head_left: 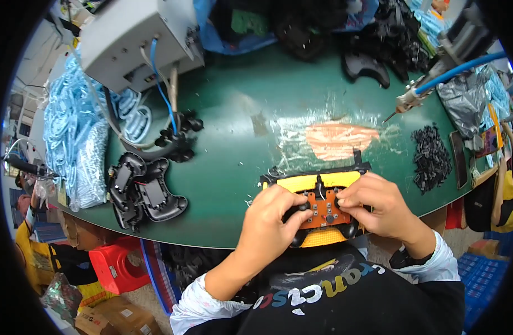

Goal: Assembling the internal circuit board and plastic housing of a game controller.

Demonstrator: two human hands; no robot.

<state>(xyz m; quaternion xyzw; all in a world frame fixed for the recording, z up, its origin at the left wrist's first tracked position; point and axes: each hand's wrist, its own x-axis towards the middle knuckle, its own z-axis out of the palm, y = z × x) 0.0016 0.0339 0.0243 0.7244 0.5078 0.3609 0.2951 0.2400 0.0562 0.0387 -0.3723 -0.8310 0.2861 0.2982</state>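
An orange circuit board (pixel 322 211) lies in a black game controller shell (pixel 348 229), which rests on a yellow fixture (pixel 299 182) at the table's near edge. At the board's left side, my left hand (pixel 271 215) is closed, thumb and fingers pinching a round black thumbstick cap (pixel 299 207). On the board's right side my right hand (pixel 377 204) pinches a second black cap, mostly covered by the fingertips. Small silver buttons and a short cable (pixel 319 183) show between the hands.
Black controller shells (pixel 150 192) lie at left, beside a grey box (pixel 136 47) with cables and a heap of light blue cords (pixel 72 128). A screwdriver (pixel 404 103) hangs at right above a pile of small black parts (pixel 431 158) and a phone (pixel 458 159). More shells (pixel 365 67) lie at the back.
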